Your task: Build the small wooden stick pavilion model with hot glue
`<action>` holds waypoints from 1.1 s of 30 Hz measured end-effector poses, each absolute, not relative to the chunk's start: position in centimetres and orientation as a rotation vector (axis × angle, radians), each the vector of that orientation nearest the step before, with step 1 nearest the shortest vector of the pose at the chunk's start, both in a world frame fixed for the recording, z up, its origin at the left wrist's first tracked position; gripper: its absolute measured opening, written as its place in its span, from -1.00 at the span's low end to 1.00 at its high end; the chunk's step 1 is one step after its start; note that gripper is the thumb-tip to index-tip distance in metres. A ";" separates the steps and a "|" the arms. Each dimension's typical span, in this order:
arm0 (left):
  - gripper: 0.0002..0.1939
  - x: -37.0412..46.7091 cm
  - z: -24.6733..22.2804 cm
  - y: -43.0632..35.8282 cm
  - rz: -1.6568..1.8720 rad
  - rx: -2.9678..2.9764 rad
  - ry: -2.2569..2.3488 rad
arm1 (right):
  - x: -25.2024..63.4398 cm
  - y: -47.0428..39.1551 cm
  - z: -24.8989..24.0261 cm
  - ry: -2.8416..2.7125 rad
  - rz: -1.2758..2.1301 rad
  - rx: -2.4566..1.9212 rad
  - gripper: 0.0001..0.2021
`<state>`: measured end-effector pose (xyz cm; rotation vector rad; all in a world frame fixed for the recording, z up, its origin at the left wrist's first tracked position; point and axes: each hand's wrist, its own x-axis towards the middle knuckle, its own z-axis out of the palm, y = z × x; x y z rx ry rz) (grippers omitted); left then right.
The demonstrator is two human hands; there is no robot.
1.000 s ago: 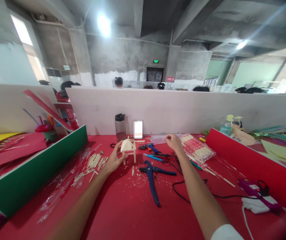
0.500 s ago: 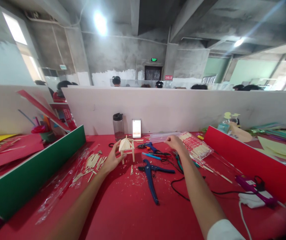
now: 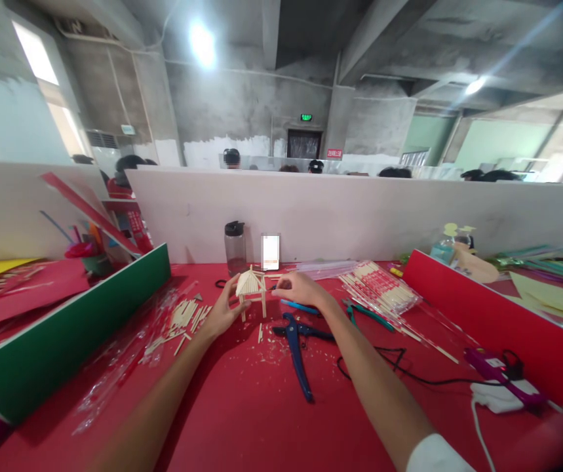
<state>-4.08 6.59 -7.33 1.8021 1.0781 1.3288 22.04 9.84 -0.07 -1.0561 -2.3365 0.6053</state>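
A small pavilion model (image 3: 248, 286) made of pale wooden sticks, with a pointed slatted roof on thin posts, stands upright near the middle. My left hand (image 3: 225, 309) is closed around its left side, with fingers and thumb at roof and post. Just right of the model, my right hand (image 3: 301, 290) has its fingers curled together; whatever they hold, if anything, is hidden. That hand covers the spot of the blue glue gun. A bright blue pen-like tool (image 3: 301, 307) lies below it. Closer to me rests a dark blue cutter (image 3: 293, 344) with spread handles.
Loose cut sticks (image 3: 185, 318) lie left of the model. Green-handled pliers (image 3: 370, 314) and packs of sticks (image 3: 384, 288) lie to the right, with a black cable (image 3: 426, 379). Behind stand a bottle (image 3: 234, 248) and a phone (image 3: 271, 252). Green (image 3: 89, 328) and red (image 3: 487, 314) boards flank the space.
My right hand has moved left, from beside the stick packs to close by the model, now covering the glue gun. My left hand keeps its hold on the pavilion model.
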 end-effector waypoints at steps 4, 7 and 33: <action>-0.21 -4.0 -7.1 6.4 1.337 1.823 1.077 | 18.8 8.2 -0.1 -2.344 0.299 -1.136 -0.71; -0.20 -3.9 -7.0 6.4 1.340 1.827 1.087 | 18.1 8.0 -0.2 -2.333 0.175 -1.209 -0.73; -0.20 -3.9 -7.2 6.5 1.351 1.825 1.058 | 16.9 7.4 -0.4 -2.210 0.110 -1.429 -0.75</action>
